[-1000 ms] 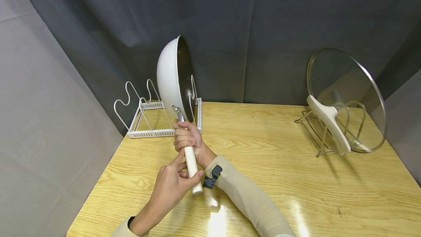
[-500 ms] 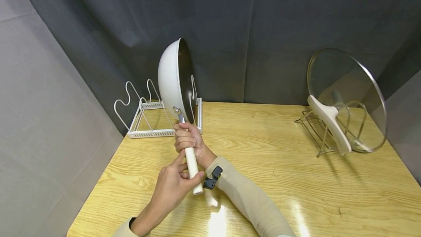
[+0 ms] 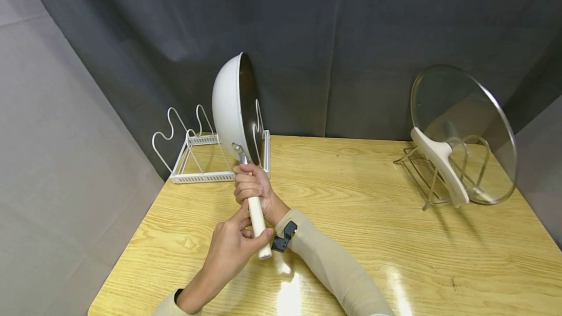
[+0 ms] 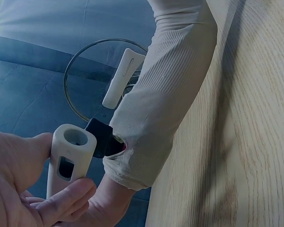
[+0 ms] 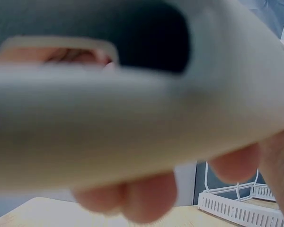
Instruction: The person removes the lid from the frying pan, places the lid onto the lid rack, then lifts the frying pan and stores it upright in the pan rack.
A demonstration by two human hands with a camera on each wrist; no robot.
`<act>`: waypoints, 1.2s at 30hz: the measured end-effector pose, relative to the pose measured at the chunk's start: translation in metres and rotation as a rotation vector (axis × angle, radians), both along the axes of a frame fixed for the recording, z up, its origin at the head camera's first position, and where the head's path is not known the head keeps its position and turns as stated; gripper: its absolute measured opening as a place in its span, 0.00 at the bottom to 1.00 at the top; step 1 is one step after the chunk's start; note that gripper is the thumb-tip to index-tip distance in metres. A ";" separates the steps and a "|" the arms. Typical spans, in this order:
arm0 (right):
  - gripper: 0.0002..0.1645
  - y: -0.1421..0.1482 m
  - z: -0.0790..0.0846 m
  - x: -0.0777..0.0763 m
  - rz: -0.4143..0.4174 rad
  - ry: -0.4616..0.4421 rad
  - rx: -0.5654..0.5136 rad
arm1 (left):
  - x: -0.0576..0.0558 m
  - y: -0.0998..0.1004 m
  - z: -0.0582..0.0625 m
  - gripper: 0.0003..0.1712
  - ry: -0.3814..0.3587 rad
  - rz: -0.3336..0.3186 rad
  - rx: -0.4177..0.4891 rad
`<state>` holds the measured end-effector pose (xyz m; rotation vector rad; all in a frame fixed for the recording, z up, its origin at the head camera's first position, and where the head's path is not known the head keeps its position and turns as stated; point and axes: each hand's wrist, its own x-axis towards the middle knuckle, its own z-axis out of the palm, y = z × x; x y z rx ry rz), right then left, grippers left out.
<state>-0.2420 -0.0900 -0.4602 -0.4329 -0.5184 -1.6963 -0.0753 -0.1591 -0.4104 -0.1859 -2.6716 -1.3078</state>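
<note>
A wok (image 3: 226, 104), white outside and dark inside, is held on edge at the white wire rack (image 3: 204, 177), its open side facing right. Whether its lower rim rests on the rack is hard to tell. My right hand (image 3: 252, 187) grips the upper part of its cream handle (image 3: 259, 223), just below the metal joint. Lower down, my left hand (image 3: 230, 243) pinches the handle between thumb and fingers. In the left wrist view the handle's end (image 4: 71, 151) shows a hole and a slot. Close up, the handle (image 5: 132, 127) fills much of the right wrist view.
At the right, a glass lid (image 3: 465, 96) with a cream grip (image 3: 439, 160) leans upright in a small metal wire stand (image 3: 428, 201). A dark curtain (image 3: 298, 52) hangs behind the wooden table (image 3: 333, 189), and a grey panel (image 3: 52, 160) stands at the left.
The wok has shifted slightly down and to the right at the rack. Both hands keep their hold on the handle and have barely moved. The lid and its stand look the same.
</note>
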 end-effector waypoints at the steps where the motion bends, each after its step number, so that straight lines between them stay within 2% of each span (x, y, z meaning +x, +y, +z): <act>1: 0.24 0.000 0.000 0.000 0.001 -0.001 -0.001 | 0.000 0.000 0.000 0.39 0.005 0.000 -0.003; 8: 0.24 0.001 -0.002 0.000 -0.004 -0.004 0.006 | -0.002 0.000 -0.002 0.32 0.024 -0.003 -0.035; 19: 0.24 0.001 -0.006 -0.001 -0.005 -0.007 0.021 | -0.001 -0.001 -0.006 0.43 0.019 0.001 -0.024; 36: 0.24 0.001 -0.014 -0.001 -0.008 -0.011 0.025 | -0.001 -0.001 -0.012 0.45 0.015 -0.012 -0.004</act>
